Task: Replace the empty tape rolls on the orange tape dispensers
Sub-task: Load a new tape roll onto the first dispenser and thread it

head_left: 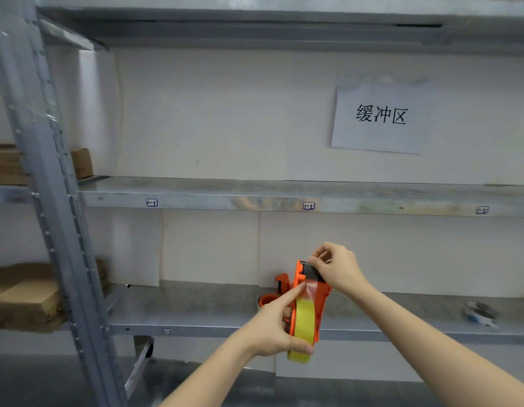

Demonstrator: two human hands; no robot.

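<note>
Left hand (272, 324): wrapped around the orange tape dispenser (321, 298). Thumb is tucked under the bottom of the yellow tape roll (305, 324), other fingers are curled at the dispenser's left side. Index finger is stretched out and laid on the translucent strip of tape running up from the roll to the head.

Right hand (337, 268): curled over the top of the dispenser, thumb and forefinger pinched at the toothed cutter end. Whether the tape's free end is caught between them cannot be told.

Dispenser is held upright in the air, head up and roll down, in front of the lower shelf (196, 312), about midway along its front edge. Roll is seated in the dispenser and hangs below the shelf's front edge.

Second orange dispenser (281, 284) is seen on the lower shelf just behind the held one, toward the back edge, partly hidden by the left hand.

Small roll (479, 314), blurred, lies on the lower shelf toward its right end.

Middle shelf (255, 189): small labels (308, 206) are stuck along its front edge.

Paper sign (381, 116) with black characters is fixed to the wall above the middle shelf, right of centre.

Cardboard boxes (26, 301) are stacked left of the grey upright (49, 201).
</note>
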